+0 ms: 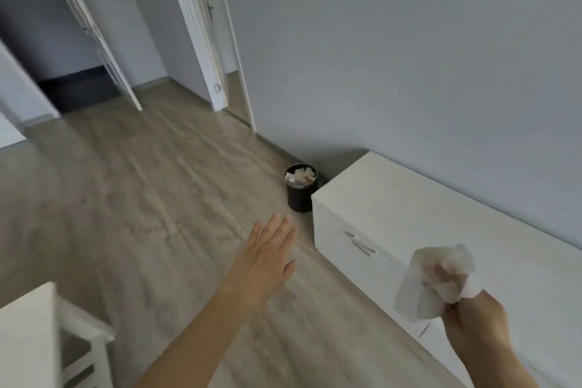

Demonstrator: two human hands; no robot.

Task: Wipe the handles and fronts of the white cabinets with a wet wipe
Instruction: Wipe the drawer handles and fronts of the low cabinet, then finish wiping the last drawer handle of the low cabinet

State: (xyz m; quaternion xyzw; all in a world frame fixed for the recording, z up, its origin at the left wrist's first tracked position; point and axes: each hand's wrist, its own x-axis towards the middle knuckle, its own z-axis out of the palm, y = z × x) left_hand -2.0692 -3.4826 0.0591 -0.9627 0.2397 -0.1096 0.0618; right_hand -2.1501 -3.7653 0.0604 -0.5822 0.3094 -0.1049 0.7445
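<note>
partly behind wet wipe (420,285), right hand (475,321)

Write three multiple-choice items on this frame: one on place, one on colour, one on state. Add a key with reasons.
1. Where does the bin stand?
A) on the floor, at the end of the white cabinet
B) on top of the cabinet
C) inside the doorway

2. What colour is the bin?
A) white
B) black
C) red

3. What is the right hand doing?
A) resting flat on the cabinet
B) hanging empty
C) gripping a crumpled wipe

Key:
1 A: the bin's base sits on the floor right beside the cabinet's end.
2 B: its wall is dark all round, with pale waste showing at the top.
3 C: the fingers are curled round the wipe, which is held in the air in front of the cabinet.
</note>
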